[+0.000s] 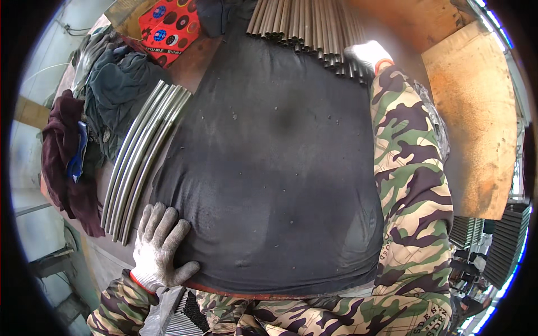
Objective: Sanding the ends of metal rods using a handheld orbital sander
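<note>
Dark cloth (274, 179) bore a far pile of tubes (302, 25), its right edge touched by the gloved right hand (367, 55), whose finger state could not be told, while the left hand (159, 245) lay, fingers slightly apart, beside a row of shiny tubes (140, 158).

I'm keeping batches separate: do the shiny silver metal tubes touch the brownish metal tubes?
Apart. The head view shows wrinkled black cloth between the shiny silver metal tubes and the brownish metal tubes.
</note>
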### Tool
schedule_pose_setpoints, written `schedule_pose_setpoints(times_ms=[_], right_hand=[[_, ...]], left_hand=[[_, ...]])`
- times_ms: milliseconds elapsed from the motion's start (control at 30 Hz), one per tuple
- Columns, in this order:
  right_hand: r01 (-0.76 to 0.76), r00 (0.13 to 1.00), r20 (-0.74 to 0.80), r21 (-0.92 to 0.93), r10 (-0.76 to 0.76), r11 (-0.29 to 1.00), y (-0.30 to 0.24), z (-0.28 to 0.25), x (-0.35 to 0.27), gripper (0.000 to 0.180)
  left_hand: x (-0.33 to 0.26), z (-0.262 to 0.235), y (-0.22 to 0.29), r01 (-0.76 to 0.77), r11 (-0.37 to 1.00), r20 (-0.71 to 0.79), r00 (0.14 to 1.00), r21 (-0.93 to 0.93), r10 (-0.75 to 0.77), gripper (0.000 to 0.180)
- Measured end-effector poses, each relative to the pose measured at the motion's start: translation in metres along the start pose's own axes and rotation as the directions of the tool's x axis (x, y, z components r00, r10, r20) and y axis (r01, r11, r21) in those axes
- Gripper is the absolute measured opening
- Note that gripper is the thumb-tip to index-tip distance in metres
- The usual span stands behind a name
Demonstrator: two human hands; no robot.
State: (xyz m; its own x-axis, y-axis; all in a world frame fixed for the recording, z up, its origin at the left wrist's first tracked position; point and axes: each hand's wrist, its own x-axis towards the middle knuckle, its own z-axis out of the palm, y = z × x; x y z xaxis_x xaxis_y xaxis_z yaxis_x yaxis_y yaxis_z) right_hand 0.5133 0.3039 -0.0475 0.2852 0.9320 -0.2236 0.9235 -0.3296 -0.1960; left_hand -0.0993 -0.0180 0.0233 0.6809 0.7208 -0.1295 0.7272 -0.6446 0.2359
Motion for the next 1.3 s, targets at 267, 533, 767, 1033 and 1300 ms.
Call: schedule_pose_setpoints(times_ms=[267,533,767,1033,1300], right_hand=[[0.009,1.0,0.008,-0.091,-0.008,0.996,-0.006,0.004,0.011,0.054],[0.098,0.995,0.018,-0.233,-0.096,0.968,0.018,-0.012,0.018,0.04],[0.537,0.816,-0.109,-0.222,-0.568,0.814,0.076,-0.001,0.014,0.017],[0.109,0.993,0.026,0.099,-0.112,0.989,0.021,-0.007,0.003,0.024],[0.271,0.962,0.081,-0.163,-0.261,0.949,0.033,0.003,0.028,0.032]], left_hand=[[-0.006,-0.002,0.001,0.014,1.0,0.015,1.0,0.01,-0.014,0.087],[-0.001,0.0,0.001,0.004,1.0,0.015,1.0,0.007,-0.004,0.086],[-0.001,0.001,0.002,0.012,1.0,0.013,1.0,0.012,-0.013,0.086],[-0.003,0.0,0.004,0.045,0.999,-0.017,0.999,0.012,-0.045,0.084],[0.0,-0.001,0.008,0.064,0.998,-0.022,0.998,-0.013,-0.064,0.083]])
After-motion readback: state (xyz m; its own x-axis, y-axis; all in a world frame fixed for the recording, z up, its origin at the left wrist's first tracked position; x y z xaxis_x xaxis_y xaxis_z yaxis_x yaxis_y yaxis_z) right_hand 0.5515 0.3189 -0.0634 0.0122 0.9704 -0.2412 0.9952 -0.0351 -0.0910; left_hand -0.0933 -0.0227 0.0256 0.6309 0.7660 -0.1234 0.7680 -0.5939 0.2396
